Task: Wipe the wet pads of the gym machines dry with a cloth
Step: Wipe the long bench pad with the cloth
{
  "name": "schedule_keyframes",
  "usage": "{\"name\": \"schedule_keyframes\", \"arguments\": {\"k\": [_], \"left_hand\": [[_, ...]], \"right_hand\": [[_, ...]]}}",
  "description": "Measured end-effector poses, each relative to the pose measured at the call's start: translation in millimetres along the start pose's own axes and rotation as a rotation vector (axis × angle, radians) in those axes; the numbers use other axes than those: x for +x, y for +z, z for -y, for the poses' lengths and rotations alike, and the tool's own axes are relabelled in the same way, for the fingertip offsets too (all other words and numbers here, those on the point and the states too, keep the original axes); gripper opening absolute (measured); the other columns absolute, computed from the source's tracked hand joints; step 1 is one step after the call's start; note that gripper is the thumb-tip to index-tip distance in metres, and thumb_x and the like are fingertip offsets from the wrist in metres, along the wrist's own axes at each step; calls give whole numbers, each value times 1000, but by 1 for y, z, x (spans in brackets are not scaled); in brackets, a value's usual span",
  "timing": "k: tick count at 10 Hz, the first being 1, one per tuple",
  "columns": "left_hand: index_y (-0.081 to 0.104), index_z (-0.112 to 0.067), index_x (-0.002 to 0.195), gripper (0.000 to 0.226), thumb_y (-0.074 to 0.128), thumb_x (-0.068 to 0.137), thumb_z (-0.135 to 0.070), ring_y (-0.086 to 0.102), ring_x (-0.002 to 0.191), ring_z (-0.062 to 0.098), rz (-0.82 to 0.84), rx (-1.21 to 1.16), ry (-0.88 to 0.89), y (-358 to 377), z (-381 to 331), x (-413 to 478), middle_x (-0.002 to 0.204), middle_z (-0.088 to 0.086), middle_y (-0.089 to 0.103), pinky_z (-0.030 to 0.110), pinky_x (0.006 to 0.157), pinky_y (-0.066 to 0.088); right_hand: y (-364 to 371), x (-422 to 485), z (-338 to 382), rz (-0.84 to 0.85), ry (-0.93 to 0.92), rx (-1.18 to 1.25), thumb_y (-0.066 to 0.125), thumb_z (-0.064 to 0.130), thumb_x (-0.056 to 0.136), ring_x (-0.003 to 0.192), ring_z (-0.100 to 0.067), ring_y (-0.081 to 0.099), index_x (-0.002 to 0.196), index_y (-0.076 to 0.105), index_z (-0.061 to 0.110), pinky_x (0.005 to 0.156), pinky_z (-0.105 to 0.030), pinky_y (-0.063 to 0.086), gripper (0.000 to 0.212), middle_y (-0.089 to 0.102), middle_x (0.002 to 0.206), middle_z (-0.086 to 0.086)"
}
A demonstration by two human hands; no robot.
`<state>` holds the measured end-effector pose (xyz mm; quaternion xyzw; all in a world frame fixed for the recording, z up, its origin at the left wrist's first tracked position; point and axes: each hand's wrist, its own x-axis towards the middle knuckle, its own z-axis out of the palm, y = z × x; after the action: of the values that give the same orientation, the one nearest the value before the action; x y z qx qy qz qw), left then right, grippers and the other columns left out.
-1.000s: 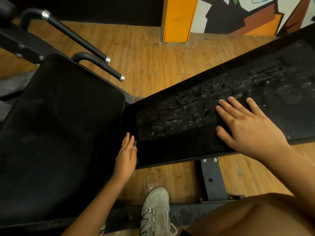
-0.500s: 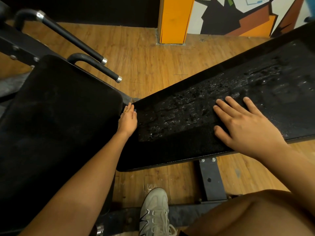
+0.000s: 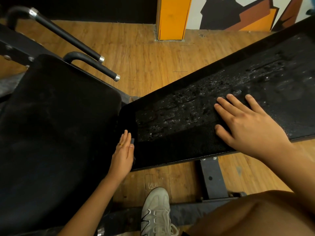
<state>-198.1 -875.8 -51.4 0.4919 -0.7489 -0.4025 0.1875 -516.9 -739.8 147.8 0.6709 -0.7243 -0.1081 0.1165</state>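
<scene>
The long black back pad (image 3: 179, 150) slopes up to the right, and water drops glisten over its middle (image 3: 179, 109) and upper part. Its near strip and left end look matte. My right hand (image 3: 245, 126) lies flat on the pad with its fingers spread. My left hand (image 3: 123, 154) stands edge-on with straight fingers at the pad's left end, in the gap beside the black seat pad (image 3: 56, 130). A small grey bit (image 3: 132, 140) shows at its fingertips. I cannot make out a cloth against the black pads.
Two black handle bars with chrome tips (image 3: 95, 68) stick out behind the seat pad. A steel bracket (image 3: 211, 178) holds the back pad above the wooden floor (image 3: 146, 62). My white shoe (image 3: 156, 212) and bare knee (image 3: 255, 217) are below. An orange pillar (image 3: 172, 17) stands behind.
My left hand slid up along the pad's left end, then came back down toward me. My right hand stayed flat in the same place on the pad.
</scene>
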Motion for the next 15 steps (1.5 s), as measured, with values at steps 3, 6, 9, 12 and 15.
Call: {"name": "schedule_keyframes", "arguments": {"k": [3,6,9,12,15], "left_hand": [[25,-7,158,49,29,111,-18,7,156,17,-30,41,-54,-8,-26,119,169,4,15,36,122,12],[19,-10,160,51,29,111,-19,4,155,13,31,26,-60,-11,-32,88,170,0,7,34,122,10],[15,-18,158,53,34,109,-18,3,152,-1,-2,22,26,13,-15,-33,164,-15,4,5,114,7],[22,-8,159,50,32,110,-18,6,154,10,-16,57,28,4,-26,31,168,1,13,25,119,10],[24,-10,159,50,31,110,-18,7,156,20,29,111,-17,-12,-36,146,169,5,15,39,124,10]], "right_hand": [[-1,1,0,15,9,-12,28,50,97,149,-31,35,147,50,5,120,-59,23,71,44,156,-14],[-3,0,1,22,10,-9,26,50,97,148,-32,35,147,50,6,120,-59,23,71,44,156,-14],[-1,0,2,1,8,-5,26,50,97,148,-32,36,146,51,4,120,-59,23,71,45,155,-15],[-2,1,2,-11,10,6,27,49,97,147,-32,37,145,52,4,120,-59,24,71,45,155,-15],[-1,2,1,15,21,1,27,51,97,148,-31,36,147,51,6,120,-59,24,71,45,155,-13]]}}
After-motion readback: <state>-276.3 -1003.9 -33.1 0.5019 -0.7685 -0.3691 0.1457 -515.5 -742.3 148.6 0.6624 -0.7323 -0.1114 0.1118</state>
